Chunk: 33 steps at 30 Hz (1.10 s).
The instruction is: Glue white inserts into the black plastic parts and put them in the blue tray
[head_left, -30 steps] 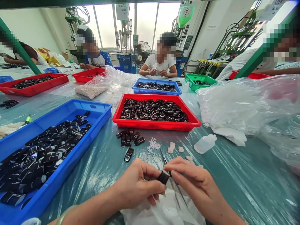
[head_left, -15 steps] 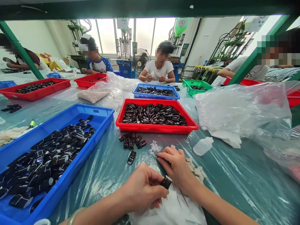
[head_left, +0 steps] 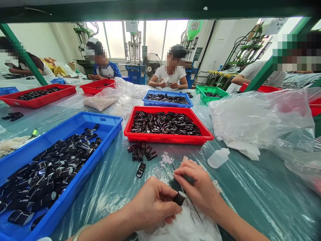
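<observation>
My left hand (head_left: pixel 152 204) is closed, pinching a small black plastic part (head_left: pixel 180 198) between thumb and fingers. My right hand (head_left: pixel 198 187) is closed around thin metal tweezers (head_left: pixel 193 211), whose two prongs run down and to the right beneath the hand; the upper tip pokes out near small white pieces (head_left: pixel 166 158). Both hands hover over a white cloth (head_left: pixel 180 227) at the table's near edge. A few loose black parts (head_left: pixel 140 152) lie just ahead of my hands.
A blue tray (head_left: pixel 82 127) of black parts sits at the left, a red tray (head_left: pixel 168 138) of parts ahead, a small white bottle (head_left: pixel 218 158) to the right, and crumpled clear plastic bags (head_left: pixel 260 117) beyond. Other people work at trays across the table.
My right hand has drawn back from the white pieces toward my left hand and the black part. My left hand has stayed put, still holding the part.
</observation>
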Tool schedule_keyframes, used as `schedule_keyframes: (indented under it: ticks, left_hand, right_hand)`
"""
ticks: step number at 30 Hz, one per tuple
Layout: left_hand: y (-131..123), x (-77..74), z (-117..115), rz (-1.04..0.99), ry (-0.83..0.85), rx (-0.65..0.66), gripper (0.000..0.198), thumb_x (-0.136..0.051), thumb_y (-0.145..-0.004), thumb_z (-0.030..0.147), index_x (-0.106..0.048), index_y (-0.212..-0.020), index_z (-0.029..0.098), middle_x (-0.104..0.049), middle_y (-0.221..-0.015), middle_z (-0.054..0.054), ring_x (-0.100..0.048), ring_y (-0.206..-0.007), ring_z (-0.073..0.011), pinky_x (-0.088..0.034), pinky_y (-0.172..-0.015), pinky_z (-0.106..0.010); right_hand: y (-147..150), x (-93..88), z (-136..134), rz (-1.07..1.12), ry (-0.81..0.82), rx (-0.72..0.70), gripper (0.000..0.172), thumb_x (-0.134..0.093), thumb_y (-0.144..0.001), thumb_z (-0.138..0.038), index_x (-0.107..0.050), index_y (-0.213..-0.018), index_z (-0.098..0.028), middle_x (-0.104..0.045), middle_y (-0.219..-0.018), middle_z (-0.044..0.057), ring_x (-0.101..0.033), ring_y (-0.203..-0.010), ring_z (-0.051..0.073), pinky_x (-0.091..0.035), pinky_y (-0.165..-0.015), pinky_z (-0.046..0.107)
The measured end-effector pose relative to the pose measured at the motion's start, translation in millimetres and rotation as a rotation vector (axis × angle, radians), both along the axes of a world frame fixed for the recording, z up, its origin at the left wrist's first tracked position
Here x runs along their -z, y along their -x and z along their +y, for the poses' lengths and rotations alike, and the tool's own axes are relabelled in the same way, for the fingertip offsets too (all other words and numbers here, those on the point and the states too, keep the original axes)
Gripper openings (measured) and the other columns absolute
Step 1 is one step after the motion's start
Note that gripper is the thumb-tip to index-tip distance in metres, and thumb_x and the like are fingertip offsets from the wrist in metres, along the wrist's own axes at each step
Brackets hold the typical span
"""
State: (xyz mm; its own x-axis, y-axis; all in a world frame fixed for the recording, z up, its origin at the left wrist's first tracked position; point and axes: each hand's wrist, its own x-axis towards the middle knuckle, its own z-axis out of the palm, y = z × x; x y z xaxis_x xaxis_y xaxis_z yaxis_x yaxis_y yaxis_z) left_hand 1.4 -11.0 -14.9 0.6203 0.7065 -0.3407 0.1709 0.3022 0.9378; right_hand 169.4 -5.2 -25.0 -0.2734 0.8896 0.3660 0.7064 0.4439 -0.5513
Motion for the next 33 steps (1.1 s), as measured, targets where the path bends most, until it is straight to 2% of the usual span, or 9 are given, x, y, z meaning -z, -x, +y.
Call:
schedule_keyframes:
  ticks: [3,6,10,15,20,27,33]
  left_hand:
    - [-1,-2.2,0,-0.016,0.001,-0.006,0.011,-0.057,-0.062,0.020,-0.060,-0.056,0.012,-0.050,-0.050,0.003,-0.046,-0.046,-0.0083,-0.038,-0.047,-0.019]
    - [-2,-1.6,-1,-0.021,-0.012,-0.016,0.010,-0.058,-0.062,0.019,-0.060,-0.057,0.012,-0.049,-0.050,0.003,-0.045,-0.046,-0.0078,-0.037,-0.047,-0.019]
    - [-2,0.5,-1,-0.006,-0.045,-0.008,0.011,-0.057,-0.064,0.019,-0.065,-0.062,0.011,-0.045,-0.048,0.004,-0.042,-0.045,-0.0073,-0.035,-0.045,-0.018]
    - [-1,1.3,-2,-0.005,-0.075,0.019,0.011,-0.055,-0.065,0.017,-0.062,-0.061,0.011,-0.043,-0.048,0.004,-0.040,-0.045,-0.0072,-0.032,-0.044,-0.018]
    - [-1,0.3,-2,-0.005,-0.088,0.031,0.010,-0.054,-0.066,0.015,-0.060,-0.060,0.011,-0.041,-0.048,0.005,-0.036,-0.045,-0.0060,-0.028,-0.042,-0.017]
    - [-1,1.0,-3,0.011,-0.093,0.029,0.011,-0.053,-0.067,0.016,-0.062,-0.062,0.011,-0.042,-0.049,0.005,-0.037,-0.045,-0.0059,-0.028,-0.042,-0.017]
    - [-1,-2.3,-1,0.025,-0.052,0.004,0.011,-0.054,-0.066,0.017,-0.058,-0.057,0.012,-0.043,-0.047,0.005,-0.042,-0.044,-0.0069,-0.033,-0.043,-0.016]
  right_hand:
    - [-9,-14.3,-15,0.104,0.064,-0.029,0.019,-0.050,-0.084,-0.022,-0.059,-0.067,-0.020,-0.060,-0.065,0.000,-0.056,-0.063,0.014,-0.044,-0.065,0.030]
    - [-12,-21.5,-26,0.318,0.217,-0.057,0.017,-0.055,-0.082,-0.026,-0.062,-0.068,-0.020,-0.061,-0.067,0.001,-0.057,-0.064,0.015,-0.045,-0.061,0.027]
    - [-10,-20.3,-32,0.425,0.322,-0.088,0.014,-0.058,-0.080,-0.023,-0.065,-0.068,-0.020,-0.063,-0.066,0.001,-0.057,-0.064,0.014,-0.044,-0.062,0.025]
    - [-9,-12.3,-32,0.524,0.366,-0.048,0.012,-0.062,-0.077,-0.023,-0.068,-0.067,-0.019,-0.063,-0.065,0.002,-0.057,-0.062,0.014,-0.044,-0.059,0.024]
    - [-9,-8.9,-32,0.591,0.368,-0.035,0.010,-0.064,-0.076,-0.023,-0.069,-0.068,-0.020,-0.063,-0.064,0.001,-0.057,-0.062,0.014,-0.045,-0.058,0.023]
    - [-9,-11.3,-34,0.566,0.316,-0.048,0.009,-0.064,-0.076,-0.019,-0.069,-0.068,-0.021,-0.064,-0.065,0.001,-0.058,-0.063,0.014,-0.047,-0.059,0.024]
    - [-9,-12.4,-35,0.468,0.088,-0.165,0.019,-0.061,-0.076,-0.008,-0.070,-0.079,-0.024,-0.067,-0.070,0.001,-0.060,-0.063,0.015,-0.049,-0.059,0.026]
